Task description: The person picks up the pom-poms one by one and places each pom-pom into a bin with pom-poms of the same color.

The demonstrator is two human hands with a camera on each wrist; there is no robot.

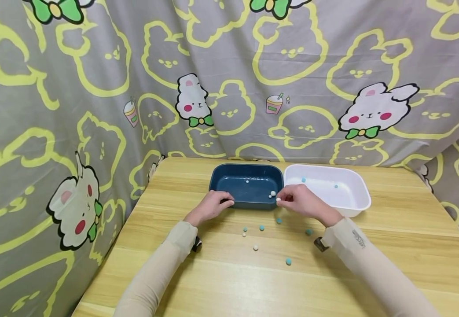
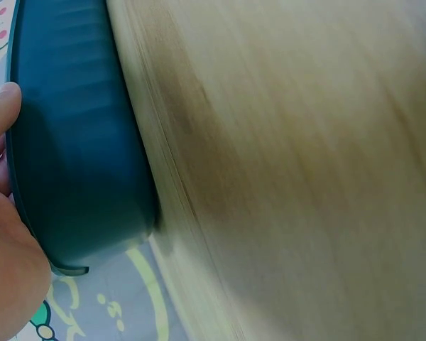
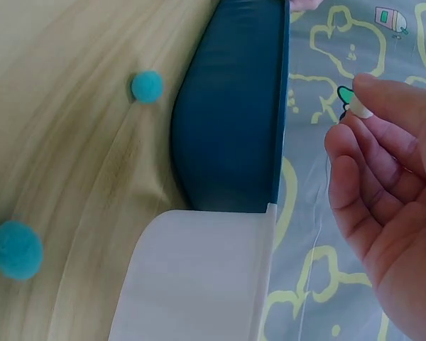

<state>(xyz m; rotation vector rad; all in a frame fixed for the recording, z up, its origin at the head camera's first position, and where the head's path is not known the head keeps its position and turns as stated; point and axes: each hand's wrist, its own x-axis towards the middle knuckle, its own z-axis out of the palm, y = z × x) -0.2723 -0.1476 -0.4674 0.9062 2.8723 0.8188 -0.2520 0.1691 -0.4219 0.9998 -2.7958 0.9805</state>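
Observation:
My right hand [image 1: 301, 201] pinches a small white pompom [image 3: 360, 108] between thumb and fingertips. It hovers by the front right corner of a dark blue bin [image 1: 249, 205], close to where a white bin [image 1: 364, 203] adjoins it. Several white pompoms, including a larger one [image 1: 273, 193], lie inside the dark blue bin. Two blue pompoms, one of them at the back left [image 1: 303, 180], lie inside the white bin. With its thumb outside and its fingers behind the rim, my left hand [image 1: 212, 204] holds the dark blue bin's front left edge.
In front of the bins, several blue pompoms [image 1: 288, 261] and two white pompoms [image 1: 255, 248] are scattered on the wooden table [image 1: 229, 286]. A grey patterned curtain [image 1: 237, 57] hangs behind the table and along its left side.

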